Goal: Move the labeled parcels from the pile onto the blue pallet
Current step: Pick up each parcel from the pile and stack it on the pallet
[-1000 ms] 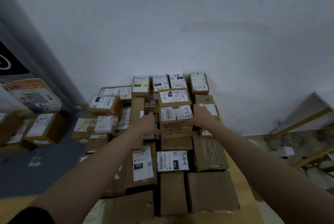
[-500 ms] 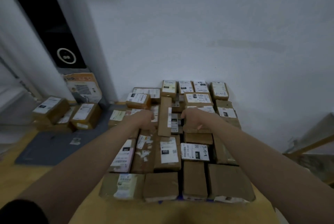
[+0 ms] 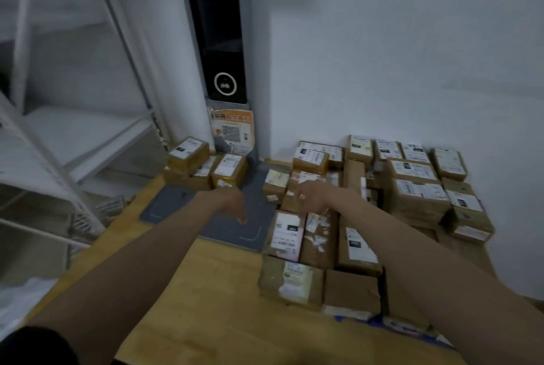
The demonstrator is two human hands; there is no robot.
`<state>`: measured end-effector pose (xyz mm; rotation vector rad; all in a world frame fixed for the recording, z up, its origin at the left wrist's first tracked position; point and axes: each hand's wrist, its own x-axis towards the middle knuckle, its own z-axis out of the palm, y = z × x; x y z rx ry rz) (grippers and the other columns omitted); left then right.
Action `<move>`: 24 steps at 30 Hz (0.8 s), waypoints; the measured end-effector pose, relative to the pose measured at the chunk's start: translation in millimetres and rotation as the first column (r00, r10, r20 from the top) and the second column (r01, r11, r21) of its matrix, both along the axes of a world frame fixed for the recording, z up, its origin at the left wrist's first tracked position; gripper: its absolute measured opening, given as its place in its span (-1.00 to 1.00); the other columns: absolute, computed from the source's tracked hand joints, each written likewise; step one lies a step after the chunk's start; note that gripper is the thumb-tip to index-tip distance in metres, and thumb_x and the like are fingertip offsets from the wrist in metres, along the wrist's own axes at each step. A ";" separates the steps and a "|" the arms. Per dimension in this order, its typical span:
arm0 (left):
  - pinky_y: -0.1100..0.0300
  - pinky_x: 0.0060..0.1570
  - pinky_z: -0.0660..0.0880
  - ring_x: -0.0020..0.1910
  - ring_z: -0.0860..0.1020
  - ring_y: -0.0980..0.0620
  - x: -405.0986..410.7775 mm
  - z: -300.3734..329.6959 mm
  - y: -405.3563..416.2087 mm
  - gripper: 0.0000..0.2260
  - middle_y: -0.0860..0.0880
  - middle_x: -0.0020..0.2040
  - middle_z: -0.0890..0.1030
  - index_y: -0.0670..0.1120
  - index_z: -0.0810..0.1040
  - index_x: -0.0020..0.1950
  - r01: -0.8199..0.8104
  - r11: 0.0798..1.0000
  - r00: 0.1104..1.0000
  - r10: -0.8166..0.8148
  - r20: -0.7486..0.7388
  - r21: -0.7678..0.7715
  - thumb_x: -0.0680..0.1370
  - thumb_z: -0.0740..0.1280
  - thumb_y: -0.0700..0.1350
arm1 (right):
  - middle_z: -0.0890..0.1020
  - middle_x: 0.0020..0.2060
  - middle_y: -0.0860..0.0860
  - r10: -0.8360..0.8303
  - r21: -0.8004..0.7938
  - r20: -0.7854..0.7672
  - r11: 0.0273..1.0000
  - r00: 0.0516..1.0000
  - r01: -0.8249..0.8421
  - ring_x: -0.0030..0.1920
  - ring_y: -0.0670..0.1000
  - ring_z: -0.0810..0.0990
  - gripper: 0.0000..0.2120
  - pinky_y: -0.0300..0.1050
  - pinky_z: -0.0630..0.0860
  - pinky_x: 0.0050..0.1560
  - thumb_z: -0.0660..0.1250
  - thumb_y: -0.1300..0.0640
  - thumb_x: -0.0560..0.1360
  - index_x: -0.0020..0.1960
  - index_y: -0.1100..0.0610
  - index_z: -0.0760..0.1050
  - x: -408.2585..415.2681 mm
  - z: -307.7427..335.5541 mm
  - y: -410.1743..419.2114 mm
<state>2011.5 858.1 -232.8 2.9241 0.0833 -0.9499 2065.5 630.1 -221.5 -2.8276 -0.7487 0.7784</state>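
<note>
Your left hand (image 3: 232,202) and right hand (image 3: 312,195) hang empty, apart; you're between parcels; next, reach left to the pile (image 3: 203,166).

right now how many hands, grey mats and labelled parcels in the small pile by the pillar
hands: 2 (left hand, right hand)
grey mat: 1
pile parcels with a label showing: 3
total: 6

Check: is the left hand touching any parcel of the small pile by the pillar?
Apart. The head view shows the left hand empty over the grey mat, with bare mat between it and the small pile.
</note>
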 end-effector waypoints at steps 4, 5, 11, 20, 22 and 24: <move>0.09 0.07 0.47 0.08 0.54 -0.09 -18.8 -5.1 68.8 -0.71 -0.05 0.06 0.49 -0.06 0.49 0.09 0.019 1.000 1.000 -0.020 -0.012 -0.016 0.50 0.42 0.08 | 0.58 0.18 0.20 0.012 -0.012 -0.045 1.000 0.999 -0.012 -0.06 0.13 0.60 -0.56 -0.02 0.56 -0.14 0.42 0.04 0.48 0.27 0.25 0.48 -15.9 -8.7 65.8; 0.07 0.11 0.47 0.12 0.54 -0.09 -21.1 -8.7 79.8 -0.70 -0.05 0.08 0.50 -0.06 0.49 0.10 0.021 1.000 1.000 -0.021 -0.002 -0.019 0.50 0.42 0.07 | 0.56 0.22 0.17 0.004 -0.001 -0.063 1.000 0.998 -0.004 -0.09 0.11 0.58 -0.53 -0.04 0.56 -0.18 0.41 0.04 0.49 0.31 0.24 0.45 -18.7 -9.5 75.3; 0.20 -0.30 0.30 -0.24 0.41 0.03 -42.2 -26.7 156.1 -0.72 -0.04 -0.14 0.45 -0.10 0.43 -0.04 -0.017 1.000 0.999 0.016 -0.034 -0.010 0.54 0.36 0.10 | 0.46 0.32 0.20 -0.037 0.003 -0.133 0.999 0.990 0.038 0.05 0.21 0.59 -0.40 0.10 0.60 0.02 0.41 0.03 0.51 0.44 0.24 0.33 -42.0 -26.6 148.2; 0.24 -0.31 0.19 -0.35 0.20 0.18 -44.3 -51.5 240.7 -0.74 0.10 -0.26 0.22 0.04 0.33 -0.15 -0.117 0.991 0.992 0.119 0.041 -0.058 0.54 0.35 0.12 | 0.48 0.27 0.09 -0.034 -0.001 -0.128 0.999 0.991 0.034 0.14 0.11 0.57 -0.55 0.02 0.62 0.10 0.36 0.04 0.52 0.37 0.12 0.41 -41.1 -36.0 227.3; 0.23 -0.25 0.29 -0.23 0.41 0.13 -39.0 -57.3 252.8 -0.81 0.05 -0.16 0.41 0.02 0.45 -0.11 -0.161 0.984 0.983 0.166 0.084 -0.071 0.53 0.37 0.09 | 0.51 0.25 0.13 -0.018 -0.002 -0.097 1.000 0.995 0.018 0.14 0.12 0.57 -0.60 0.05 0.60 0.12 0.35 0.06 0.53 0.32 0.18 0.47 -34.3 -39.2 242.7; 0.13 0.00 0.45 0.13 0.52 -0.04 -34.5 -60.9 262.7 -0.63 -0.06 0.19 0.52 -0.09 0.52 0.25 -0.180 0.979 0.974 0.190 0.120 -0.093 0.52 0.38 0.08 | 0.54 0.22 0.14 -0.005 0.004 -0.066 1.000 0.998 0.005 0.12 0.11 0.58 -0.63 0.03 0.59 0.11 0.34 0.06 0.53 0.28 0.21 0.50 -24.0 -43.4 258.0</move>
